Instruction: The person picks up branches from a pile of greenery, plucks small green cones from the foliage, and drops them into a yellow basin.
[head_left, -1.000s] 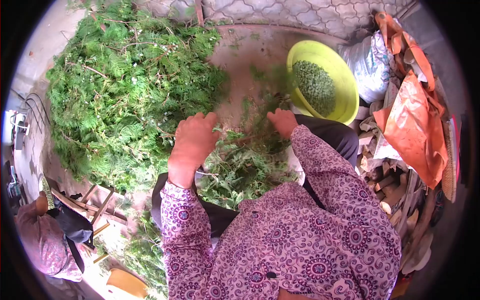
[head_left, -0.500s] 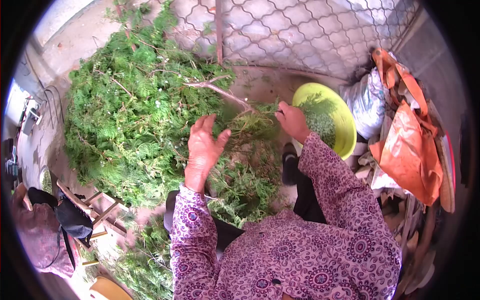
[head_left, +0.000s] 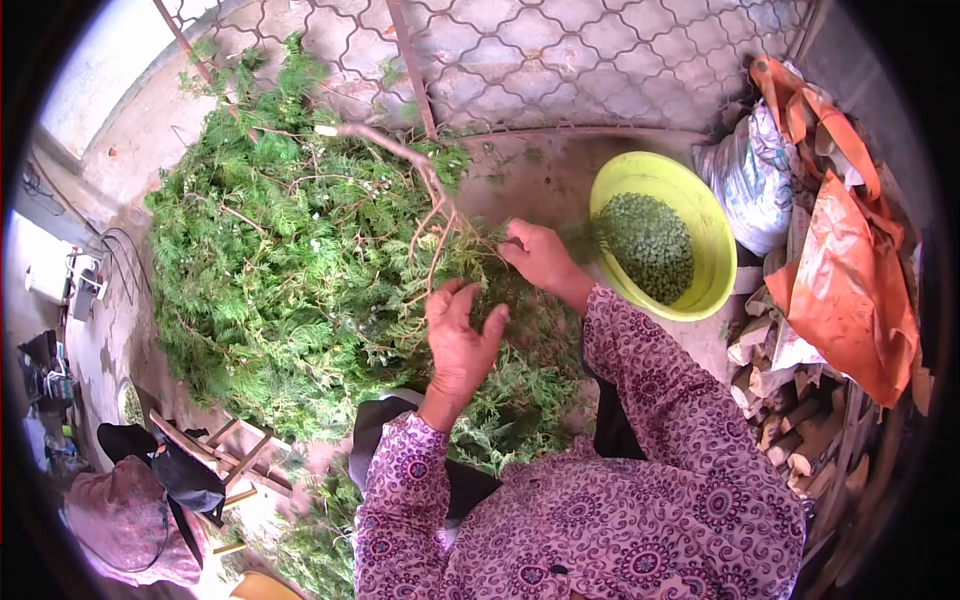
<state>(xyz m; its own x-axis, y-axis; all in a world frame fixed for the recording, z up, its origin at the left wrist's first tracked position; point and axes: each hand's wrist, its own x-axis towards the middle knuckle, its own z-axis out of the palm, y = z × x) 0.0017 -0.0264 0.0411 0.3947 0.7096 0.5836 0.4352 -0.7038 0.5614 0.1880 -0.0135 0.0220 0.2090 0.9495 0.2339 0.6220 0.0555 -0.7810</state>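
Observation:
A bare, forked branch (head_left: pixel 410 160) with a pale cut end lies across the heap of green conifer sprigs (head_left: pixel 290 250). Its thin twigs fan down toward both hands. My right hand (head_left: pixel 548 265) is closed in a pinch at the twig ends, with a small dark spot at its fingertips. Lower and to the left, my left hand (head_left: pixel 465 340) has its thumb spread from its bent fingers, the fingertips right by a hanging twig. To the right of my right hand stands a yellow-green basin (head_left: pixel 715 250) holding many small round green berries (head_left: pixel 650 245).
A wire mesh fence (head_left: pixel 560 65) closes off the far side. At right are a white sack (head_left: pixel 755 185), an orange bag (head_left: pixel 845 290) and stacked firewood (head_left: pixel 800 440). A person in a reddish top (head_left: pixel 130 520) is at lower left by a wooden ladder-like frame (head_left: pixel 235 450).
The branch has swung so its twigs point down toward my hands. My right hand has moved left, away from the basin, and my left hand has come lower and closer to it. The view has shifted slightly.

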